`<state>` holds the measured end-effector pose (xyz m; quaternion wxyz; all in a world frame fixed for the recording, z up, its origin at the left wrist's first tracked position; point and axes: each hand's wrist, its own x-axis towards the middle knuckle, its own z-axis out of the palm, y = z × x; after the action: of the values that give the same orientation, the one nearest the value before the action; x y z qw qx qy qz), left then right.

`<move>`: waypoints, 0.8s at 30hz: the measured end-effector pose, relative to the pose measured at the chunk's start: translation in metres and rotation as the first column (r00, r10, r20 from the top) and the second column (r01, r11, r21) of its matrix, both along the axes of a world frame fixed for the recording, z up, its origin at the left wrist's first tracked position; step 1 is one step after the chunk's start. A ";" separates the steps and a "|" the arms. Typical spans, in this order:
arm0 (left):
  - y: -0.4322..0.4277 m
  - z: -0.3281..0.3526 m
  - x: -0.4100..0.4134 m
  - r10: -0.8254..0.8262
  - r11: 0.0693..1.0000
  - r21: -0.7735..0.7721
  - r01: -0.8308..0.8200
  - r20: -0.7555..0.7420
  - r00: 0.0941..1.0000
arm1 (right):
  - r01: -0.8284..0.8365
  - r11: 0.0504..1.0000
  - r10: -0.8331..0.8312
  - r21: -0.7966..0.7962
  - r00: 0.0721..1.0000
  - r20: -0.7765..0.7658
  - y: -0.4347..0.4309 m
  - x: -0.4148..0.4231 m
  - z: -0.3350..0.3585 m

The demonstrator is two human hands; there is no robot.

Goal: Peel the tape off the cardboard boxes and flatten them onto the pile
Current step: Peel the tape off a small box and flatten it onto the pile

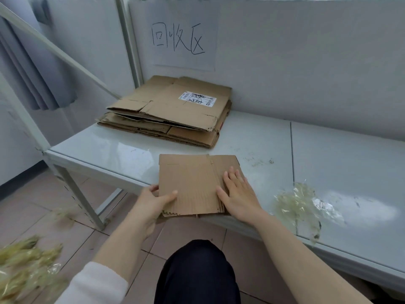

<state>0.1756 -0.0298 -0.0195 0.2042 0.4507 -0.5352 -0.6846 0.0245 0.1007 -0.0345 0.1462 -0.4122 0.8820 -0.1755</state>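
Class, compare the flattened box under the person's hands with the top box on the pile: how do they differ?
The flattened box looks smaller and bare; the top box on the pile bears a white label. The flattened box lies at the table's near edge, held by the left hand and right hand; the top box rests untouched by the wall. Both are flat brown cardboard.

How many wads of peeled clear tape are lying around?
3: one crumpled yellowish clear tape wad on the grey table, right; one blurry wad bottom left; a fainter one on the floor.
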 end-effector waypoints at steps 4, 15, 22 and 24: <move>-0.023 0.025 0.003 -0.113 0.994 -0.012 0.113 -0.148 0.982 | 0.166 0.928 -0.057 -0.334 0.948 0.313 0.004 0.002 0.020; -0.213 0.090 -0.116 -0.012 0.747 -0.665 -0.010 -0.029 1.000 | 0.431 0.696 -0.027 -0.574 0.814 0.580 -0.142 -0.085 0.081; -0.295 0.069 -0.196 0.215 0.662 -0.740 0.120 0.341 0.915 | 0.380 0.840 -0.280 -0.387 0.915 0.290 -0.231 -0.137 0.083; -0.296 0.054 -0.201 0.247 0.609 -0.746 0.271 0.502 0.829 | 0.358 0.896 -0.328 -0.263 0.933 0.151 -0.232 -0.135 0.074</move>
<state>-0.0255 -0.3260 0.0348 0.2111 0.4884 -0.8194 -0.2132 -0.1109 -0.1317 0.0400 0.0968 -0.2573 0.8975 -0.3449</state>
